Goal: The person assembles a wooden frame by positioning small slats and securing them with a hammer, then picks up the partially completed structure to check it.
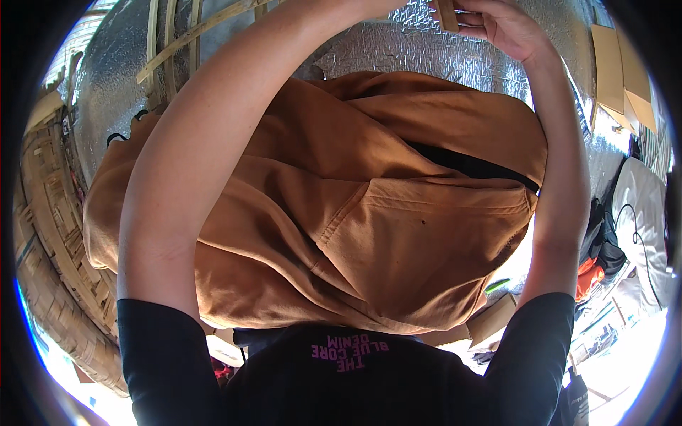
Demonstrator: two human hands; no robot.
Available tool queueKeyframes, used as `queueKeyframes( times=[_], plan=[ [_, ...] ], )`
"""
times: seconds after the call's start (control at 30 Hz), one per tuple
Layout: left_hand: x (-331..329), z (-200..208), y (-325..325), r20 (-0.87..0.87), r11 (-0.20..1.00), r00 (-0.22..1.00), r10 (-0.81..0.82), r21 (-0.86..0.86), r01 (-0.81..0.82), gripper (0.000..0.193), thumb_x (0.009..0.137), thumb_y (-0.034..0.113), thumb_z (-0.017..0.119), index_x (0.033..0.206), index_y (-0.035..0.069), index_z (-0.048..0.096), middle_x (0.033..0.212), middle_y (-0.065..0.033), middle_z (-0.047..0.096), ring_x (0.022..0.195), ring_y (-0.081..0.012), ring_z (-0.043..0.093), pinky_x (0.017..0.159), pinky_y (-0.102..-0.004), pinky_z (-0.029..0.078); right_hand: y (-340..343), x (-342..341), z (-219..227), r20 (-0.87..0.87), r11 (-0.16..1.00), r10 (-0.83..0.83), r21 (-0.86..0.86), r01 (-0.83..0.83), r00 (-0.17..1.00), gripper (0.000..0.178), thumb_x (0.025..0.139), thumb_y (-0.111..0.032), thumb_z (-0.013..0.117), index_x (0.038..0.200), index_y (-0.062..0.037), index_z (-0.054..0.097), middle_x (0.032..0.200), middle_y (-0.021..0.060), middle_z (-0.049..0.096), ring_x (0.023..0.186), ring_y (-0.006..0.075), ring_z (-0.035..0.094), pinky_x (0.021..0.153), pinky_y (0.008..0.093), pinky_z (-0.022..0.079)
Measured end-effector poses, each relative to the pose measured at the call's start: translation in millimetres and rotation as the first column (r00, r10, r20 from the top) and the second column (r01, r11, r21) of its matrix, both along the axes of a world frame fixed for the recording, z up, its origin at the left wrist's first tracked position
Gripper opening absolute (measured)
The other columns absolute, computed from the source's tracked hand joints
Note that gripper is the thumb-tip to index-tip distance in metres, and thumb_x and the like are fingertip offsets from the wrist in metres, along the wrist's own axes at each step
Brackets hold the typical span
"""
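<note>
A brown hooded sweatshirt or similar garment point(426, 234) with a stitched pocket spreads in folds between my two arms. Beyond its far edge, at the top of the view, my right hand point(501, 27) has its fingers curled against a short flat brown strip point(446, 15), which looks like wood. The upper end of that strip is cut off by the picture's edge. My left hand point(373, 7) reaches to the same area from the left. Its fingers lie mostly outside the picture, so what they do is hidden. Neither hand touches the garment.
Crinkled silver foil sheeting point(391, 60) lies behind the garment. Wooden slats point(170, 53) stand at the upper left, with a woven bamboo panel point(60, 234) at the far left. Cardboard point(611, 67) is at the upper right; below it hangs a pale plastic sheet point(639, 227).
</note>
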State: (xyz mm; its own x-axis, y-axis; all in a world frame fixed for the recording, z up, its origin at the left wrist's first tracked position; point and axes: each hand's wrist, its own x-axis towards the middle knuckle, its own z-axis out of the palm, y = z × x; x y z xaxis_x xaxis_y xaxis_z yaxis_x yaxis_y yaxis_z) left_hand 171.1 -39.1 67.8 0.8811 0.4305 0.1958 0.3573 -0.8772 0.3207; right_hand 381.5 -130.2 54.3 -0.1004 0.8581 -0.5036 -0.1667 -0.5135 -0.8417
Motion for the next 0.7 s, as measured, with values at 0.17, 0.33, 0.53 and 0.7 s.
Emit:
queueKeyframes(
  times=[0.17,0.33,0.53,0.7],
  plan=[
    [6,-3,0,-0.060,0.991,0.998,0.003,-0.136,-0.011,0.029,0.094,0.003,0.057,0.117,0.013,0.073,0.105,-0.0096,0.068,0.108,-0.0300,0.063,0.104,-0.0601,0.034,0,1,-1,-0.014,0.995,-0.055,-0.082,0.053,0.998,0.045,0.104,-0.033,0.054,0.138,-0.0039,0.051,0.105,0.0176,0.069,0.094,0.0275,0.070,0.087,0.0453,0.060],
    [3,-37,-2,0.023,0.999,0.999,0.028,-0.027,-0.028,0.036,0.097,0.004,0.049,0.126,0.014,0.067,0.120,-0.0151,0.064,0.119,-0.0334,0.059,0.111,-0.0615,0.031,4,-8,-11,0.037,0.988,-0.067,-0.134,0.071,0.997,0.040,0.105,-0.032,0.052,0.132,-0.0033,0.054,0.104,0.0171,0.066,0.094,0.0307,0.069,0.086,0.0454,0.060],
    [10,-44,-6,-0.174,0.998,0.984,0.044,-0.032,-0.050,0.045,0.098,0.002,0.045,0.137,0.017,0.059,0.137,-0.0197,0.057,0.129,-0.0377,0.053,0.116,-0.0587,0.027,5,0,-33,0.010,0.979,-0.097,-0.181,0.097,0.995,0.035,0.104,-0.029,0.054,0.127,-0.0027,0.057,0.107,0.0166,0.066,0.096,0.0309,0.068,0.086,0.0470,0.059],
    [4,-64,-7,-0.017,0.995,0.995,0.096,0.002,-0.096,0.043,0.098,0.005,0.045,0.137,0.017,0.060,0.146,-0.0215,0.051,0.132,-0.0393,0.051,0.117,-0.0549,0.028,5,4,-42,-0.090,0.980,-0.127,-0.165,0.111,0.988,0.034,0.102,-0.030,0.057,0.123,-0.0032,0.060,0.108,0.0165,0.067,0.096,0.0299,0.068,0.088,0.0479,0.058]
  ],
)
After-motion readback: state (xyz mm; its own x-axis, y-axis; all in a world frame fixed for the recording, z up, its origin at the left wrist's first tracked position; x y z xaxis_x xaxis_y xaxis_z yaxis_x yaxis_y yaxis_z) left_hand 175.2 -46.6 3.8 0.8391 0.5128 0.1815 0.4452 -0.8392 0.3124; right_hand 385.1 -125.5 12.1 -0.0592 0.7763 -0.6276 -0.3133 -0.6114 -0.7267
